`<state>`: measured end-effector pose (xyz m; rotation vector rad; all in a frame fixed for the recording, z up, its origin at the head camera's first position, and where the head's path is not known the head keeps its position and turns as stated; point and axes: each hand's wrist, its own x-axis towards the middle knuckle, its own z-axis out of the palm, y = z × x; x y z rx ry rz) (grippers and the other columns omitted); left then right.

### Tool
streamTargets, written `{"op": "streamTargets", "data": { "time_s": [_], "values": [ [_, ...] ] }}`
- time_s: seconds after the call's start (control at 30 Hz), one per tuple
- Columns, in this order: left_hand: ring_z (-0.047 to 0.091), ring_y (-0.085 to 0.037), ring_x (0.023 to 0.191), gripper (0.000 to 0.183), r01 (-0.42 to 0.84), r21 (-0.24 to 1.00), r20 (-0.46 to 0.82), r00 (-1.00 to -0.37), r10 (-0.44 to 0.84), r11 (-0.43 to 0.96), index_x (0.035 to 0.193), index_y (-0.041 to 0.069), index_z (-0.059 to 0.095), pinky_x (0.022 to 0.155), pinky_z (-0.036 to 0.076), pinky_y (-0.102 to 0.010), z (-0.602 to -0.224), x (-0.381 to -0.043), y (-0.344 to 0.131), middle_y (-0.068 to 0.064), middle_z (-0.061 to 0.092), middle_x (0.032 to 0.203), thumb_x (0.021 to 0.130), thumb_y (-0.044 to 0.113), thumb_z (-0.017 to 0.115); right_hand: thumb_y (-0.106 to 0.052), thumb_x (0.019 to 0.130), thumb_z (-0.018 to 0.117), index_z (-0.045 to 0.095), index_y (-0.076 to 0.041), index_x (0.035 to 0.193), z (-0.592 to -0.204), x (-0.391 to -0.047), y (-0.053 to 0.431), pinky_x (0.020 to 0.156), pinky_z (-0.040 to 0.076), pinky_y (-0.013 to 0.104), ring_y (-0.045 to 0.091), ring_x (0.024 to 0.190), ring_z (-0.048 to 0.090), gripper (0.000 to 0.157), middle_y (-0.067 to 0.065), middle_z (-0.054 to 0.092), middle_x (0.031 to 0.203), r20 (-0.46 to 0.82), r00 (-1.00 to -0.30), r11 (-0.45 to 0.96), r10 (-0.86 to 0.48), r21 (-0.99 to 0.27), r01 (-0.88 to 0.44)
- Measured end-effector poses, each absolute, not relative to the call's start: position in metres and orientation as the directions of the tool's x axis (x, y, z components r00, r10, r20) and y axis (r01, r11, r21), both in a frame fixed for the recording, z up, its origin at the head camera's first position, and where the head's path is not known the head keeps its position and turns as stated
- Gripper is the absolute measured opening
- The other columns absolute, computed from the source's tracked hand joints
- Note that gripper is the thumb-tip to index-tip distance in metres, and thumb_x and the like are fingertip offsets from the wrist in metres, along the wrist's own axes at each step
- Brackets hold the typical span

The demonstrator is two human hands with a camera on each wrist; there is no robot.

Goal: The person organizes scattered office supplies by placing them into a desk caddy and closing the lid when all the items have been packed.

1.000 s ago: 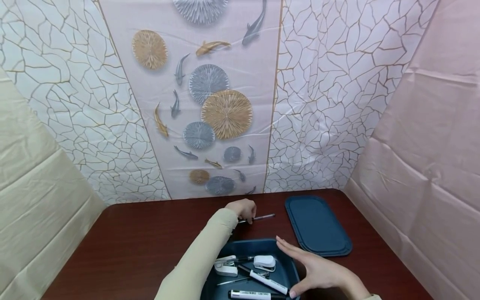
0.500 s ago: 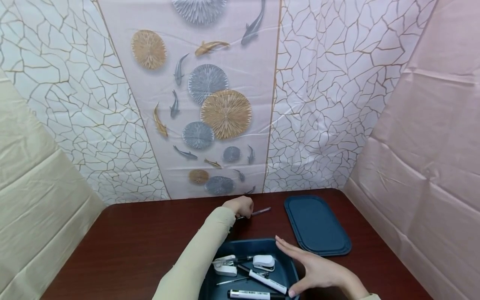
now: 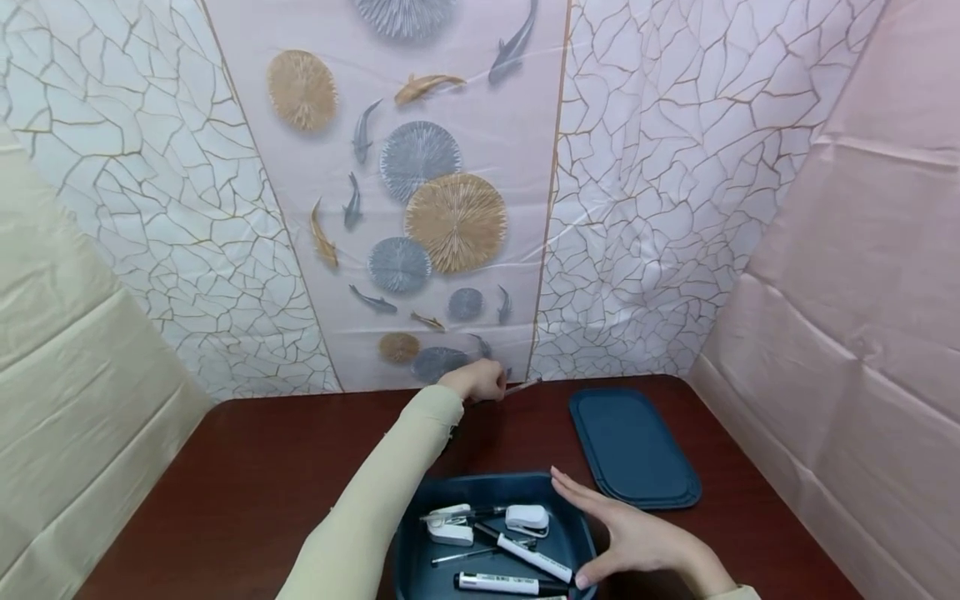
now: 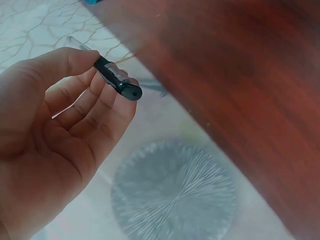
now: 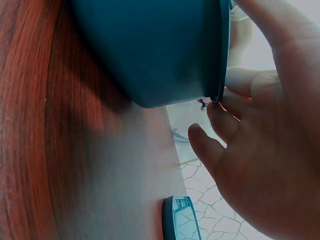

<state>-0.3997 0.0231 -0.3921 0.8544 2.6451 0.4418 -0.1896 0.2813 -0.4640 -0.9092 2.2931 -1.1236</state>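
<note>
My left hand is stretched out over the table's far edge and pinches a pen between thumb and fingers. The pen has a black end and a clear barrel. Closer in stands a dark blue bin. My right hand spans the bin's right side with fingers spread, thumb at the near right and fingertips at the far right corner of the rim. Inside lie a white mini stapler, a second white stapler, a white marker, another marker and slim pens.
A flat dark blue lid lies on the brown table to the right of the bin. Behind the table's far edge hangs a patterned cloth, with plain cloth walls at the sides. The left sleeve crosses beside the bin.
The left hand, with the pen in it, has moved away from me, up and over the far edge of the table. The right hand stays at the bin's rim.
</note>
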Motion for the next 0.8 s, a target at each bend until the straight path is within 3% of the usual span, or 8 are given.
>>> {"op": "streamTargets", "data": {
  "time_s": [0.1, 0.2, 0.43, 0.53, 0.67, 0.8],
  "values": [
    [0.033, -0.013, 0.05, 0.03, 0.542, 0.367, -0.177, -0.758, 0.628, 0.757, 0.07, 0.013, 0.054, 0.055, 0.034, -0.028, -0.378, -0.403, 0.023, 0.002, 0.04, 0.057, 0.1, 0.005, 0.055, -0.025, 0.091, 0.077, 0.011, -0.021, 0.164, -0.463, -0.19, 0.281, 0.111, 0.033, 0.046, 0.027, 0.151, 0.012, 0.098, 0.005, 0.003, 0.169, -0.086, -0.704, 0.463, -0.705, -0.808, -0.365],
    [0.044, -0.013, 0.059, 0.021, 0.569, 0.343, -0.131, -0.759, 0.638, 0.747, 0.079, 0.009, 0.063, 0.061, 0.039, -0.028, -0.364, -0.403, 0.021, 0.002, 0.052, 0.067, 0.098, 0.004, 0.057, -0.024, 0.09, 0.078, 0.011, -0.021, 0.164, -0.463, -0.19, 0.28, 0.11, 0.033, 0.05, 0.032, 0.151, 0.012, 0.099, 0.003, 0.003, 0.169, -0.086, -0.71, 0.472, -0.698, -0.801, -0.367],
    [0.052, -0.011, 0.064, 0.014, 0.623, 0.307, -0.066, -0.74, 0.67, 0.719, 0.087, 0.008, 0.068, 0.068, 0.047, -0.028, -0.332, -0.402, 0.013, -0.001, 0.063, 0.08, 0.096, 0.007, 0.057, -0.024, 0.089, 0.079, 0.012, -0.02, 0.164, -0.465, -0.189, 0.277, 0.111, 0.034, 0.047, 0.033, 0.151, 0.012, 0.1, 0.007, 0.002, 0.169, -0.088, -0.702, 0.469, -0.707, -0.801, -0.372],
    [0.06, -0.014, 0.075, 0.015, 0.636, 0.27, -0.038, -0.743, 0.668, 0.723, 0.103, 0.004, 0.071, 0.076, 0.051, -0.03, -0.319, -0.398, 0.01, -0.007, 0.07, 0.098, 0.097, 0.008, 0.058, -0.025, 0.09, 0.078, 0.011, -0.021, 0.164, -0.465, -0.189, 0.277, 0.111, 0.034, 0.049, 0.035, 0.151, 0.012, 0.1, 0.005, 0.002, 0.169, -0.091, -0.7, 0.467, -0.709, -0.804, -0.368],
    [0.061, -0.016, 0.078, 0.018, 0.621, 0.293, -0.034, -0.753, 0.657, 0.727, 0.109, 0.003, 0.071, 0.074, 0.051, -0.03, -0.302, -0.393, 0.006, -0.01, 0.07, 0.104, 0.098, 0.008, 0.058, -0.024, 0.09, 0.079, 0.011, -0.021, 0.164, -0.464, -0.189, 0.278, 0.111, 0.034, 0.047, 0.035, 0.151, 0.012, 0.1, 0.004, 0.002, 0.169, -0.084, -0.704, 0.472, -0.705, -0.797, -0.377],
    [0.057, -0.015, 0.073, 0.018, 0.604, 0.331, -0.019, -0.764, 0.645, 0.725, 0.107, 0.003, 0.07, 0.07, 0.048, -0.029, -0.287, -0.389, 0.003, -0.009, 0.069, 0.099, 0.098, 0.008, 0.057, -0.023, 0.088, 0.08, 0.012, -0.021, 0.164, -0.463, -0.187, 0.278, 0.112, 0.033, 0.044, 0.037, 0.15, 0.012, 0.101, 0.006, 0.003, 0.169, -0.073, -0.716, 0.481, -0.694, -0.787, -0.386]
  ]
}}
